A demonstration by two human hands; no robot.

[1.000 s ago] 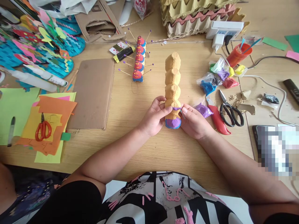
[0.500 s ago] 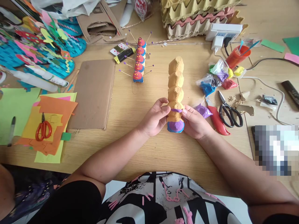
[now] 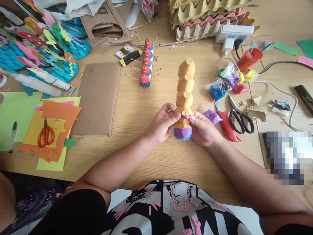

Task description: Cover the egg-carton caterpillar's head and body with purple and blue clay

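Between my two hands is a strip of egg carton (image 3: 185, 84) with several orange-yellow bumps, its near end covered in purple clay (image 3: 183, 133) with a blue edge. My left hand (image 3: 164, 124) grips it from the left, thumb pressed on a small purple clay piece (image 3: 185, 117) on the second bump. From the other side my right hand (image 3: 202, 128) holds the strip, thumb and finger at the right end of that piece. A packet of purple clay (image 3: 212, 115) lies just beyond my right hand. The fingers under the strip are hidden.
A finished-looking red and blue caterpillar (image 3: 146, 62) with stick legs stands further back. Cardboard (image 3: 97, 98) and orange-handled scissors (image 3: 46, 135) lie left. Right are a red cutter (image 3: 228, 125), black scissors (image 3: 241, 119), clay packets (image 3: 217, 91) and an orange cup (image 3: 249, 60). Egg trays (image 3: 205, 19) are stacked behind.
The strip's far end has tilted slightly right and its near end slightly left. My left thumb has slid right along the purple piece. Both hands keep their hold.
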